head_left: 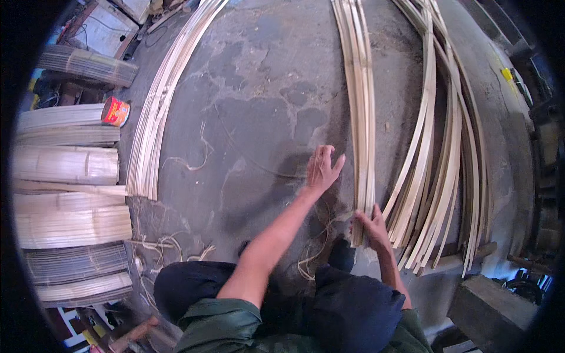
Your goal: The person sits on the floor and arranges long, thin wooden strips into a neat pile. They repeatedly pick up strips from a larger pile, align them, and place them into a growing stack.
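Note:
A long, narrow bundle of pale bamboo strips (360,106) runs away from me across the floor, slightly right of centre. My right hand (375,228) is closed around its near end, the thumb lying over the top; some of its fingers are hidden beneath the strips. To the left of the bundle, my left hand (322,169) hovers apart from it with fingers spread and nothing in them. Further right lies a looser fan of long strips (438,176), their near ends splayed. Another bundle of strips (154,129) stretches along the left side.
Stacks of wider slats (70,217) line the left edge, with a red tin (116,112) at one stack's end. Thin curled offcuts (168,244) litter the floor near my knees. A log (485,250) and a grey block (494,300) sit at the lower right.

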Action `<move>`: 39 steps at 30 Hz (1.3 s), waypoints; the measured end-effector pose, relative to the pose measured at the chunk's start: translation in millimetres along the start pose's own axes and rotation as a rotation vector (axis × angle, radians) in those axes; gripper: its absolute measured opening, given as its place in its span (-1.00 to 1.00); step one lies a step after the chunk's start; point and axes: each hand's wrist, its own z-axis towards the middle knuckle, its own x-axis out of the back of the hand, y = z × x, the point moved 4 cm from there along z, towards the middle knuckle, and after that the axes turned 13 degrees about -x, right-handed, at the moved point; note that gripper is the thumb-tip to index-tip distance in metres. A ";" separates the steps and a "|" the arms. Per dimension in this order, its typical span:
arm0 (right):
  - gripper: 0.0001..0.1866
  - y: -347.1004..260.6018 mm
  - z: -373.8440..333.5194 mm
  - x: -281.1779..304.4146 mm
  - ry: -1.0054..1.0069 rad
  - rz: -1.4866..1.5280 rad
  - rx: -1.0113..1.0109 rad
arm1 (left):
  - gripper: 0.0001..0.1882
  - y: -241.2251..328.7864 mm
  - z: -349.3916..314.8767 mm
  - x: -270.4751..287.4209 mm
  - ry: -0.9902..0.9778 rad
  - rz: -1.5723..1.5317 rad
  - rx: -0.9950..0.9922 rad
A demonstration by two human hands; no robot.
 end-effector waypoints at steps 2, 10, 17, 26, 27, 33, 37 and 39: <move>-0.49 -5.3 2.6 10.8 0.024 0.015 0.012 | -0.47 17.6 -16.8 30.8 -0.113 0.341 -0.272; -0.58 -4.8 20.5 6.9 0.106 -0.069 0.085 | -0.75 -28.6 -79.8 65.3 -0.422 0.705 -0.659; -0.46 -16.4 56.2 32.6 0.285 -0.363 0.293 | -0.66 -56.1 -155.0 237.9 -1.032 0.554 -0.322; -0.40 -28.1 28.9 23.5 0.586 -0.875 0.364 | -0.67 -88.5 -351.1 356.0 -1.247 0.484 0.213; -0.41 -27.7 26.6 21.6 0.636 -0.933 0.375 | -0.66 -84.0 -333.9 333.7 -1.133 0.410 0.218; -0.52 -42.6 15.6 11.4 0.731 -1.027 0.387 | -0.66 -33.0 -181.9 194.8 -0.693 -0.017 -0.072; -0.52 -51.0 17.5 12.9 0.511 -0.740 0.311 | -0.68 7.1 -99.7 90.1 -0.625 -0.556 0.065; -0.52 -64.2 6.1 -23.4 0.498 -0.664 0.312 | -0.67 13.5 -71.3 41.7 -0.492 -0.886 0.209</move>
